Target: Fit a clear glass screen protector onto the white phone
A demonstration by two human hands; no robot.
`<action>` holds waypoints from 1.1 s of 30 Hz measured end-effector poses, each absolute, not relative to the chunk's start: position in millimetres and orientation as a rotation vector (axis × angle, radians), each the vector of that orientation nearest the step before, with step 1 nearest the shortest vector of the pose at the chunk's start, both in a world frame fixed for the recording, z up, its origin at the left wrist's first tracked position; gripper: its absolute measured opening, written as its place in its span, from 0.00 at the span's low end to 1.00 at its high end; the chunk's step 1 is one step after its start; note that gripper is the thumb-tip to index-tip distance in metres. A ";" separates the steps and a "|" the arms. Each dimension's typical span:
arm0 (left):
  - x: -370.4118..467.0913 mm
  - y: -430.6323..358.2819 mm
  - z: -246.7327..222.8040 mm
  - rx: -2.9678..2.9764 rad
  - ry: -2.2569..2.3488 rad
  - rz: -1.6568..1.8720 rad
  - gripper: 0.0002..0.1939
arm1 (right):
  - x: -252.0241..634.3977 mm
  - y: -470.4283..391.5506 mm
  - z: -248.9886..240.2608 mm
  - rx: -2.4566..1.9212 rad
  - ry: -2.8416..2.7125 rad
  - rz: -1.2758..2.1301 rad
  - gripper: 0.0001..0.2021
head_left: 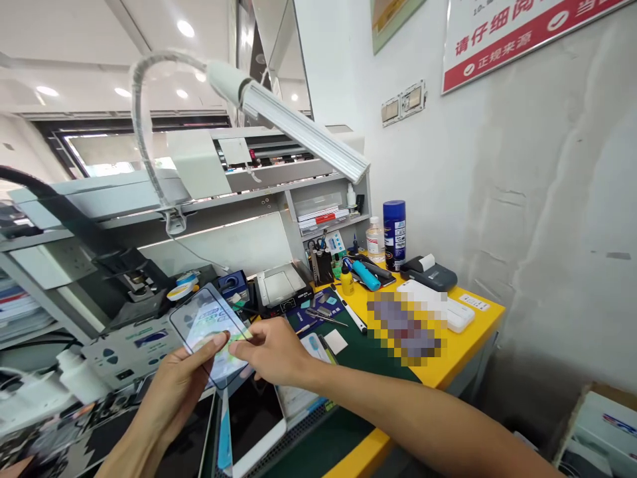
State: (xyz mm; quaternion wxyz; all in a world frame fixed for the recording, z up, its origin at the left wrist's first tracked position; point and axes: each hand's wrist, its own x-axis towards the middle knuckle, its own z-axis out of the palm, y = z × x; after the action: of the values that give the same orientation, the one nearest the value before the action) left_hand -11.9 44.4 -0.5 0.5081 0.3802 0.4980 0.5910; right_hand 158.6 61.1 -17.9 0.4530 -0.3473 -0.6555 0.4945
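A clear glass screen protector (198,320) with a thin black border is held tilted above the bench, with printed film or paper showing on or through its middle. My left hand (175,382) grips it from below, with the thumb across its face. My right hand (279,350) is closed at its right edge in a pinch, beside a yellow-green patch; the fingertips are partly hidden. Under my hands lie a tablet-like panel (256,421) with a white edge and a blue strip-shaped tool (225,435).
A green mat (355,398) covers part of the yellow bench (450,362). Tweezers (326,317), a yellow bottle (347,280), a blue spray can (395,236) and a small black printer (428,273) stand or lie behind. A lamp (298,126) hangs overhead. Clutter fills the left.
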 end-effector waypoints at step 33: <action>-94.8 42.7 5.8 1.252 1.091 1.422 0.14 | 159.0 42.9 -9.0 -0.809 -1.667 1.272 0.18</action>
State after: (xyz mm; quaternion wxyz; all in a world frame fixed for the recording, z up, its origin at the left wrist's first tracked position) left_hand -94.8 42.7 5.8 0.4597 0.5086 0.4432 0.5775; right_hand 159.0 42.9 -9.0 0.4324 -0.3244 -0.6688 0.5104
